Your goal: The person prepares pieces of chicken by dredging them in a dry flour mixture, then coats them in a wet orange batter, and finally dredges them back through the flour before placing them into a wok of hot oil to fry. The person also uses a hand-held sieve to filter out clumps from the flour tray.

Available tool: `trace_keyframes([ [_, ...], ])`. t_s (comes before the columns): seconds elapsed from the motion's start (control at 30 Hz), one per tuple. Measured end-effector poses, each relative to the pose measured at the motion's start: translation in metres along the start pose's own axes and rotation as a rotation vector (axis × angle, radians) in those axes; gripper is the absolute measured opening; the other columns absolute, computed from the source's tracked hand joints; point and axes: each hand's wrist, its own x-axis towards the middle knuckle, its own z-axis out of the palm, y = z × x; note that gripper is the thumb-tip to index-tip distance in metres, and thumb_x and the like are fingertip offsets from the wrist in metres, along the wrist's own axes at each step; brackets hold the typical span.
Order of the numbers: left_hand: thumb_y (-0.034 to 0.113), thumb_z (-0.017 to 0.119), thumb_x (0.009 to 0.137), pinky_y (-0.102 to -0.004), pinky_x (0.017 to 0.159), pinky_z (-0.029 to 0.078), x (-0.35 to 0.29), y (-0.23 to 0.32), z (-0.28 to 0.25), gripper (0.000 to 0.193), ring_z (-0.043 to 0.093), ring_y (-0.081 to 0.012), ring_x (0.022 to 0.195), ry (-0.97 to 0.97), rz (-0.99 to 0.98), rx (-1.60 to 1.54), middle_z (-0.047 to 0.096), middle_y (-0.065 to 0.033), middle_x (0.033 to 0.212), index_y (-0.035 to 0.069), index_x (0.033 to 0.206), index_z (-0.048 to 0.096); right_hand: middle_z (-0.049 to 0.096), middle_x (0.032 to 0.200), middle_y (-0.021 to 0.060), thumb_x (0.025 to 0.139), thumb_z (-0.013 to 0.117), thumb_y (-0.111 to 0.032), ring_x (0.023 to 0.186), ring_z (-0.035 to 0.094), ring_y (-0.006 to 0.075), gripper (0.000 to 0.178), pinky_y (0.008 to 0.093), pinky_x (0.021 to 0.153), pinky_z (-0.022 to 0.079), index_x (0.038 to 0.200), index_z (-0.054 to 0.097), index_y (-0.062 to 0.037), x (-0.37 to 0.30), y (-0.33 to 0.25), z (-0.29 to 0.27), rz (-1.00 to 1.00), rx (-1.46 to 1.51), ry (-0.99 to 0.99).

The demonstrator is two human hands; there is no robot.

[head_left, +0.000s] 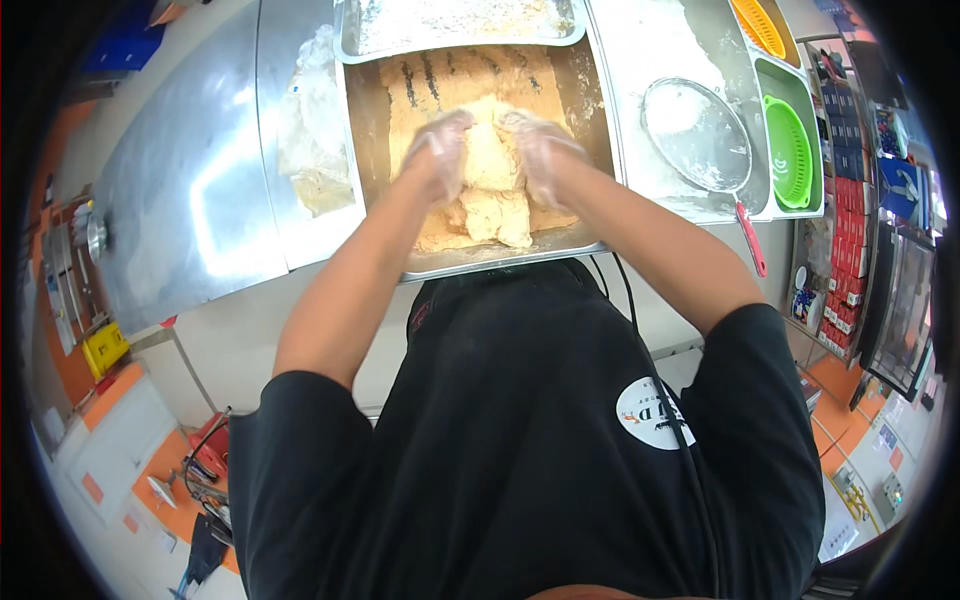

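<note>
A deep metal tray holds a layer of pale orange breading flour. Dark streaks run through the flour at the far side, where the tray bottom shows. In the middle lies a heap of flour-coated food pieces, lumpy and pale yellow; what is under the coating cannot be told. My left hand, in a clear plastic glove, presses around the heap's left side. My gloved right hand closes on its right side. Both hands are slightly blurred, and their fingers curl toward each other around the coated pieces.
A flour-dusted tray overlaps the far end. To the right are a round sieve with a red handle, a green basket and an orange basket. A crumpled plastic bag lies left on the steel counter.
</note>
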Motion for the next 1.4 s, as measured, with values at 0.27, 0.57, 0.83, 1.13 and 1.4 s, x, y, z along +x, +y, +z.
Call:
trace_keyframes([
  [0.27, 0.057, 0.05, 0.088, -0.0493, 0.113, 0.014, -0.006, -0.003, -0.013, 0.083, 0.016, -0.0356, 0.142, 0.056, 0.044, 0.175, 0.016, -0.0219, 0.154, 0.01, 0.149, 0.021, 0.03, 0.151, 0.0115, 0.096, 0.043, -0.045, 0.139, 0.028, 0.0289, 0.057, 0.0497, 0.112, 0.024, 0.141, 0.038, -0.0096, 0.039, 0.034, -0.022, 0.193, -0.062, 0.047],
  [0.57, 0.055, 0.049, 0.09, -0.0482, 0.114, 0.013, -0.045, 0.041, -0.01, 0.079, 0.013, -0.0359, 0.143, -0.019, 0.003, 0.198, 0.012, -0.0207, 0.155, 0.006, 0.147, 0.024, 0.054, 0.127, 0.0118, 0.097, 0.045, -0.033, 0.114, 0.051, 0.0233, 0.042, 0.035, 0.099, 0.041, 0.129, 0.05, -0.0058, 0.015, 0.004, -0.039, -0.134, -0.074, -0.195],
  [0.83, 0.059, 0.036, 0.094, -0.0468, 0.113, 0.018, 0.011, -0.029, 0.0, 0.079, 0.02, -0.0355, 0.141, 0.069, 0.069, 0.606, 0.019, -0.0222, 0.153, 0.003, 0.148, 0.022, 0.033, 0.147, 0.0161, 0.098, 0.04, -0.042, 0.127, 0.039, 0.0309, 0.05, 0.049, 0.106, 0.032, 0.136, 0.043, -0.0089, 0.05, 0.063, 0.002, -0.031, 0.19, -0.038],
  [1.13, 0.061, 0.035, 0.093, -0.0418, 0.105, 0.032, -0.04, 0.032, -0.015, 0.074, 0.041, -0.0326, 0.127, 0.091, 0.14, 0.589, 0.039, -0.0198, 0.142, 0.004, 0.139, 0.037, 0.057, 0.126, 0.0138, 0.094, 0.048, -0.04, 0.114, 0.052, 0.0268, 0.041, 0.0389, 0.097, 0.041, 0.121, 0.057, -0.0103, 0.011, -0.026, -0.027, -0.089, -0.057, -0.107],
  [1.4, 0.047, 0.038, 0.092, -0.0401, 0.092, 0.045, 0.023, 0.034, -0.005, 0.049, 0.055, -0.0368, 0.11, 0.054, 0.237, 1.462, 0.057, -0.0172, 0.124, 0.01, 0.117, 0.059, 0.066, 0.104, 0.021, 0.073, 0.062, -0.024, 0.099, 0.063, 0.0316, 0.033, 0.0377, 0.089, 0.048, 0.096, 0.069, -0.0016, 0.046, -0.033, 0.011, -0.518, -1.476, -0.106],
])
